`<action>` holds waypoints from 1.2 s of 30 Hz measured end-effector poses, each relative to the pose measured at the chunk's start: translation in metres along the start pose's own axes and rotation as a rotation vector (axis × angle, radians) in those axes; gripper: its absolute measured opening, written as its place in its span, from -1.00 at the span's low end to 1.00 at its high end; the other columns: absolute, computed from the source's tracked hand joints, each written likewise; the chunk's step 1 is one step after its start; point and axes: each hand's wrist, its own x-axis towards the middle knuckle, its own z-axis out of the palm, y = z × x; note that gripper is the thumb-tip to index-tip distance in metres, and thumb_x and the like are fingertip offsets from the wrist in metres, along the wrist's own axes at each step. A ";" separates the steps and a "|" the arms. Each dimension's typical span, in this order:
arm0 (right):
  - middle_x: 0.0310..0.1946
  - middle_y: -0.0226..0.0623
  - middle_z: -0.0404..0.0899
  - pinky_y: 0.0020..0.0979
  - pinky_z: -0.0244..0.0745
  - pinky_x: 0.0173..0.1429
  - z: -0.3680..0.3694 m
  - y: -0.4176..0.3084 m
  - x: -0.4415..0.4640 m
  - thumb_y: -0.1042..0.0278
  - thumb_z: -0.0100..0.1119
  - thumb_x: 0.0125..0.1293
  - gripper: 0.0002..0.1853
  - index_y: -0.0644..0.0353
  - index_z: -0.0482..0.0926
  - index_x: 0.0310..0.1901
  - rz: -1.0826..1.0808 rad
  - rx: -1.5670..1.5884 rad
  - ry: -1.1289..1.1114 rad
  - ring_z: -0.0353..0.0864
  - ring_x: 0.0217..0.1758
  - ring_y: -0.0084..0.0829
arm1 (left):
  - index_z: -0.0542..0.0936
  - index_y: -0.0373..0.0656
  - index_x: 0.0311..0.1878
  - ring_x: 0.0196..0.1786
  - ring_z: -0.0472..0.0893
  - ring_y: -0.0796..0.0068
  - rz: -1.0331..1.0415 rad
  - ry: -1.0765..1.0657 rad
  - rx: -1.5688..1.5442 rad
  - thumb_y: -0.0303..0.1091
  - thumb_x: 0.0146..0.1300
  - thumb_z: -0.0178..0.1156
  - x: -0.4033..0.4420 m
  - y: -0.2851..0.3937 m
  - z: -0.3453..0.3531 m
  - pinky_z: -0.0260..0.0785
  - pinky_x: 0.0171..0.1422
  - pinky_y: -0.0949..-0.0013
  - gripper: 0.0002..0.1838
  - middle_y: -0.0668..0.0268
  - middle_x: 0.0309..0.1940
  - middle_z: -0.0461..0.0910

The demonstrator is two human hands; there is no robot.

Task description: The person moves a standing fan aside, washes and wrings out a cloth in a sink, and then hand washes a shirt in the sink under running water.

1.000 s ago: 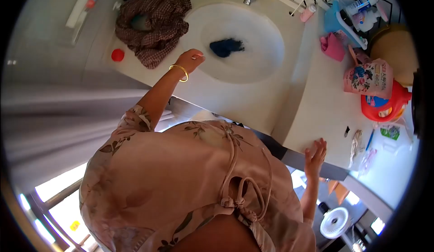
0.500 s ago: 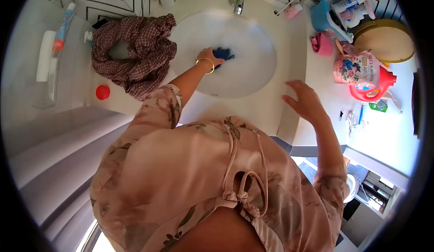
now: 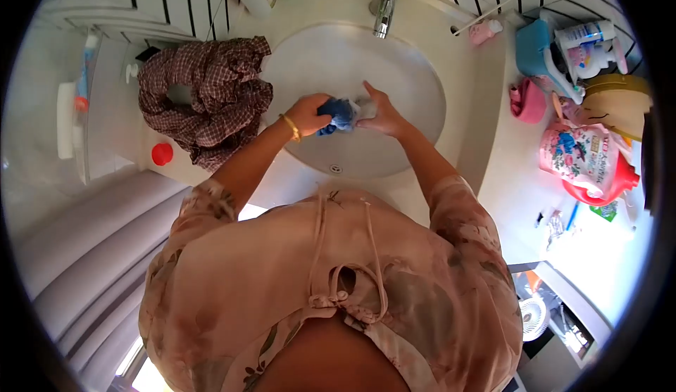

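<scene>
Gripping blue cloth (image 3: 341, 113) over the sink basin (image 3: 303, 58), the left hand (image 3: 308, 114) is closed. The right hand (image 3: 384, 115) pinches whitish material (image 3: 364, 110) beside it. Checked garment (image 3: 222, 75) lies left of the basin.

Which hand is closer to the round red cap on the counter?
Left. The left hand grips the blue cloth over the basin, to the cap's right; the right hand is farther right, beyond that cloth.
</scene>
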 end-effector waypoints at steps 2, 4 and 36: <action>0.05 -0.16 0.41 -0.30 0.23 0.21 0.016 -0.018 0.010 0.18 0.24 0.04 -0.39 0.21 0.31 0.13 0.172 0.551 -0.227 0.38 0.11 -0.23 | 0.48 -0.28 -0.05 -0.14 0.49 0.53 -0.058 -0.034 -0.329 -0.51 -0.04 0.03 -0.015 0.052 -0.018 0.33 0.02 0.42 -0.61 0.22 -0.22 0.53; 0.04 -0.21 0.42 -0.30 0.22 0.23 0.013 -0.045 0.020 0.16 0.19 0.08 -0.43 0.20 0.33 0.12 0.329 1.115 -0.351 0.39 0.11 -0.27 | 0.46 -0.29 -0.01 -0.21 0.48 0.61 0.045 -0.002 -0.588 -0.56 -0.05 -0.01 -0.019 0.082 -0.029 0.35 -0.06 0.45 -0.57 0.23 -0.26 0.53; -0.52 -0.09 0.51 -0.16 0.41 -0.23 0.025 -0.088 0.046 0.09 0.15 0.08 -0.70 0.18 0.50 -0.35 0.203 -0.177 0.250 0.50 -0.34 0.00 | 0.40 -0.18 -0.01 -0.05 0.49 0.25 0.035 -0.051 -1.705 -0.02 0.22 0.00 0.060 -0.056 0.056 0.37 0.06 0.14 -0.56 0.18 -0.13 0.50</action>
